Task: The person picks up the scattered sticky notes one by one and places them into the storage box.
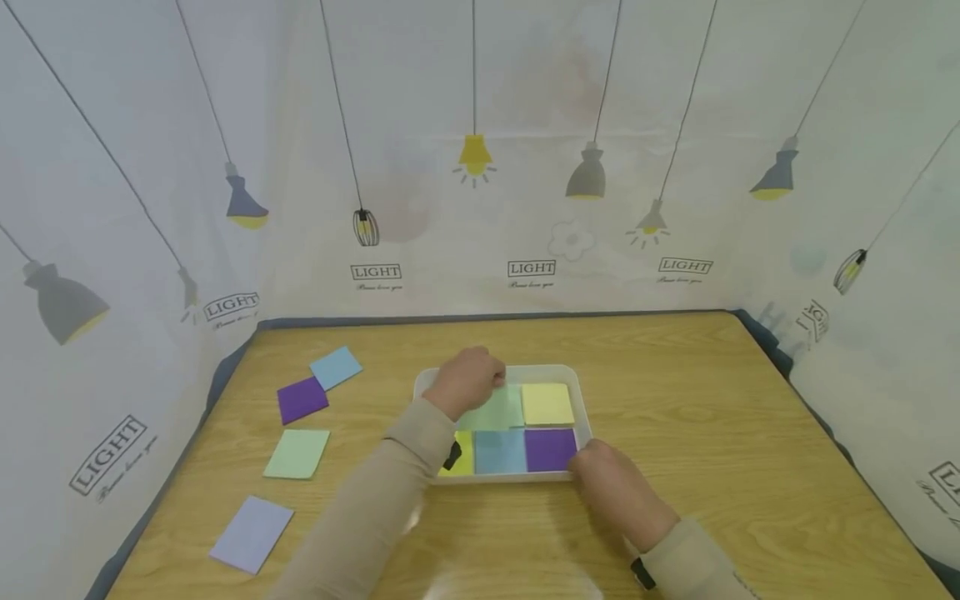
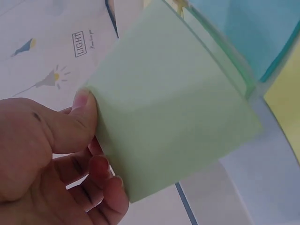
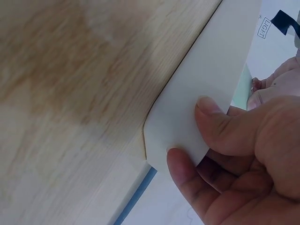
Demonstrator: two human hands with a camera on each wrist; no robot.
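Observation:
A white tray [image 1: 495, 478] holds square sticky-note pads: yellow [image 1: 466, 454], blue [image 1: 500, 452] and purple [image 1: 551, 450] along the near row, pale yellow [image 1: 547, 404] at the far right. Over its far row my left hand [image 1: 467, 382] pinches a light green sticky note [image 2: 173, 108] by one edge, thumb on the face and fingers behind. The note hangs tilted, partly covering another green pad [image 2: 220, 51] in the left wrist view. My right hand [image 1: 621, 490] grips the tray's near right corner, with the thumb and a fingertip on its outer wall [image 3: 187, 103].
On the wooden table [image 1: 675, 400], left of the tray, lie a blue square [image 1: 337, 367], a purple one [image 1: 302, 400], a light green one [image 1: 297, 454] and a lavender one [image 1: 252, 534]. A white cloth printed with lamps [image 1: 465, 208] surrounds the table's back and sides.

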